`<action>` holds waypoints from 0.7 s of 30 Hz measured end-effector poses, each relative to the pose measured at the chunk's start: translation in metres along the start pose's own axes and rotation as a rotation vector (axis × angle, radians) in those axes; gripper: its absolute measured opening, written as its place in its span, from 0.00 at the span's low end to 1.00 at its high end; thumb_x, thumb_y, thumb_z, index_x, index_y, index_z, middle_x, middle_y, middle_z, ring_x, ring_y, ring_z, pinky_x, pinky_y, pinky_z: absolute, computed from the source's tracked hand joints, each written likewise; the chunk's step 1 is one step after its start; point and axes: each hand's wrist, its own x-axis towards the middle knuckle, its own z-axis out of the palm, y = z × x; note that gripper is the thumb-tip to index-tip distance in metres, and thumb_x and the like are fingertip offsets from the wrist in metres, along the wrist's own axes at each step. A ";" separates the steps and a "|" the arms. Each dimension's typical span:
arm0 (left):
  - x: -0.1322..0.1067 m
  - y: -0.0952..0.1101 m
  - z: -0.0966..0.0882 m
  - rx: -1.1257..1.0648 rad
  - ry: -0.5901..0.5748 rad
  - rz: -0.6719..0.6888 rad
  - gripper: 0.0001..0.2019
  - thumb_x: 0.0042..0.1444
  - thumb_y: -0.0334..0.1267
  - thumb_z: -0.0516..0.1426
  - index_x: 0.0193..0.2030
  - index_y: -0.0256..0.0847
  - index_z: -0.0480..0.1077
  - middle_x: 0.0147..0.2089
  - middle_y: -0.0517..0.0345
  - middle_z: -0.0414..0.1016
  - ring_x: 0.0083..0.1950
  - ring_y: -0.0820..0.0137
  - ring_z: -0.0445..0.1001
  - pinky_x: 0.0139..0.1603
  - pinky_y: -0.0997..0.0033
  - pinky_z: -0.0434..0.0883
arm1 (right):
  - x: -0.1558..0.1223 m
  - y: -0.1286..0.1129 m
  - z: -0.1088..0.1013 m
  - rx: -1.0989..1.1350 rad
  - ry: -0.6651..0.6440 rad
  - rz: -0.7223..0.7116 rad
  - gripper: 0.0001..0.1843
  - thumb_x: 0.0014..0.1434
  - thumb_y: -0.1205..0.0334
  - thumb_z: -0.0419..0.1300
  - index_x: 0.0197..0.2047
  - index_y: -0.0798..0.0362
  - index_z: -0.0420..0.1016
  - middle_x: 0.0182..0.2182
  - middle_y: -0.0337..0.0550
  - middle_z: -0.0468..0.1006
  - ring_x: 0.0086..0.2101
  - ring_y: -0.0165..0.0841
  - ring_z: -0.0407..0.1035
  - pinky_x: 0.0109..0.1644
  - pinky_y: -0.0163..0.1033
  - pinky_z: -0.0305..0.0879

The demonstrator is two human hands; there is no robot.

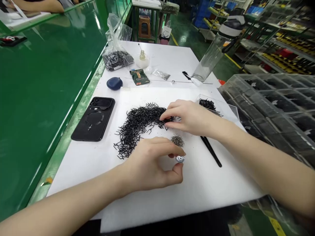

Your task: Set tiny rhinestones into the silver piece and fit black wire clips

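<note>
My left hand (157, 164) is closed in a pinch, thumb and forefinger on a small silver metal part (180, 159) with a hole in its face. Just beyond its fingertips lies a little heap of tiny metallic pieces (177, 141). A curved pile of bent black wire pieces (142, 121) spreads over the white mat (197, 183). At the pile's right end, my right hand (184, 116) reaches in with thumb and forefinger slightly apart. I see nothing held between them. Black tweezers (211, 152) lie below my right wrist.
A phone (93, 119) and a dark blue case (114, 83) lie left. Right stand a clear box (232, 111) of black pieces, a tilted-looking water bottle (211, 52) and stacked trays (278, 95). Behind are a plastic bag (116, 55), a green packet (139, 77) and a small bottle (142, 55).
</note>
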 end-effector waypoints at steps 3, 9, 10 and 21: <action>0.003 0.000 -0.001 -0.090 -0.011 -0.034 0.10 0.58 0.29 0.65 0.44 0.30 0.86 0.39 0.56 0.86 0.39 0.74 0.84 0.46 0.77 0.81 | 0.003 0.003 0.007 0.067 0.020 0.026 0.07 0.63 0.64 0.68 0.41 0.51 0.90 0.37 0.43 0.87 0.37 0.37 0.79 0.43 0.42 0.72; 0.007 -0.002 -0.002 -0.212 -0.044 -0.139 0.08 0.58 0.31 0.67 0.42 0.32 0.86 0.39 0.56 0.87 0.39 0.75 0.83 0.43 0.79 0.78 | 0.002 0.006 -0.004 0.188 0.146 0.133 0.15 0.65 0.56 0.67 0.50 0.51 0.90 0.38 0.44 0.87 0.34 0.35 0.78 0.39 0.41 0.74; 0.008 -0.002 -0.002 -0.223 -0.043 -0.160 0.08 0.57 0.31 0.67 0.42 0.32 0.86 0.39 0.56 0.87 0.39 0.76 0.83 0.44 0.79 0.79 | 0.002 0.007 -0.006 0.202 0.166 0.147 0.17 0.66 0.54 0.67 0.53 0.50 0.91 0.41 0.45 0.88 0.37 0.37 0.80 0.41 0.42 0.76; 0.011 0.000 -0.005 -0.380 -0.008 -0.391 0.12 0.56 0.31 0.68 0.48 0.33 0.85 0.43 0.55 0.88 0.39 0.77 0.82 0.47 0.81 0.81 | 0.003 0.009 0.000 0.355 0.238 0.182 0.09 0.59 0.54 0.72 0.40 0.47 0.92 0.39 0.42 0.89 0.39 0.39 0.83 0.43 0.44 0.80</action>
